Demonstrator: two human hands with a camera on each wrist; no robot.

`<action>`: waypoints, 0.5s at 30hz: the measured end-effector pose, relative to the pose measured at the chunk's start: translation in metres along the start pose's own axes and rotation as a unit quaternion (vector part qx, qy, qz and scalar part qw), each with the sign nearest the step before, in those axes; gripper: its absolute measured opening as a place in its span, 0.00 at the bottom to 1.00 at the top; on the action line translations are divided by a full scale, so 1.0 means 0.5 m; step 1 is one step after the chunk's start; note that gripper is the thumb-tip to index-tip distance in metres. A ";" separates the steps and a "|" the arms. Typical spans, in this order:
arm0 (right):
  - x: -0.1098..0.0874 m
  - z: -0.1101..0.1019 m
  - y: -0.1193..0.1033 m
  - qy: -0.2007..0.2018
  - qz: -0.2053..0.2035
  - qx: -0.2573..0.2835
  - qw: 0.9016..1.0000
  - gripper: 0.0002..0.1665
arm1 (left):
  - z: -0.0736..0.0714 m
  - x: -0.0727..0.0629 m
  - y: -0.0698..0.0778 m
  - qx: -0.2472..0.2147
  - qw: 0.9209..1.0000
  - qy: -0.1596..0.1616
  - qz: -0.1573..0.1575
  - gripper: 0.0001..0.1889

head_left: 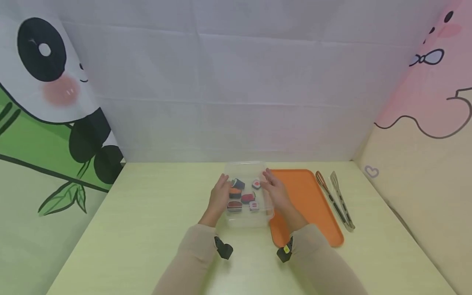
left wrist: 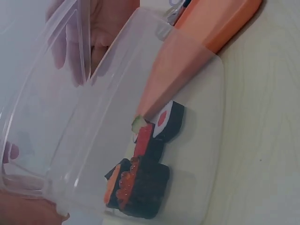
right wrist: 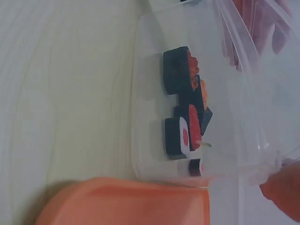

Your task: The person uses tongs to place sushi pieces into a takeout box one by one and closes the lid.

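Note:
A clear plastic box (head_left: 248, 223) stands on the table with several toy sushi pieces inside. Among them are a roe-topped piece (left wrist: 146, 187) and a white-and-black roll (right wrist: 176, 137) with a red centre. Over the box is a clear plastic lid (left wrist: 63, 101), which looks tilted and not pressed down all round. My left hand (head_left: 219, 196) grips its left side, and my right hand (head_left: 279, 196) holds the right side. Through the clear plastic, fingers (right wrist: 260, 33) show in the right wrist view. Where the lid meets the box's far edge is unclear.
An orange tray (head_left: 306, 205) lies to the right, partly under my right forearm and close against the box. Beyond it lie metal tongs (head_left: 343, 200) with black grips, spread in a V. A pale cloth wall (head_left: 236, 131) borders the table at the back.

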State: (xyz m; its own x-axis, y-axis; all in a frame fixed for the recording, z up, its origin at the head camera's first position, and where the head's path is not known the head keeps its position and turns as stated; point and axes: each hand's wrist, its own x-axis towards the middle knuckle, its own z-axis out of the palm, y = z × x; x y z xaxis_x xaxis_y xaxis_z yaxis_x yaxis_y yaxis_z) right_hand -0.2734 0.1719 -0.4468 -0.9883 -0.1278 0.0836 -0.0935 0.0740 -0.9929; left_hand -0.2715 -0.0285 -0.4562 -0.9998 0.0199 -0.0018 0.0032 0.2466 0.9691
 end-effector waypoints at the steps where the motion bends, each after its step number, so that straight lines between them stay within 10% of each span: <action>1: 0.003 0.004 0.001 0.003 0.003 -0.003 1.000 0.32 | 0.002 0.001 -0.002 -0.004 1.000 0.006 -0.008 0.29; 15: 0.006 0.000 0.046 -0.020 0.019 -0.119 0.992 0.40 | 0.017 0.011 -0.031 0.051 0.999 -0.010 0.013 0.24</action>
State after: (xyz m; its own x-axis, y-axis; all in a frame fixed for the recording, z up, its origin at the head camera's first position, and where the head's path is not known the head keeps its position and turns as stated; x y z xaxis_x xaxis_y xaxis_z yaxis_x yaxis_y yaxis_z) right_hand -0.2787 0.1733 -0.4696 -0.9865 -0.1588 0.0391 -0.0876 0.3112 -0.9463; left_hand -0.2770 -0.0240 -0.4734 -0.9988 0.0463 0.0177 0.0325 0.3432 0.9387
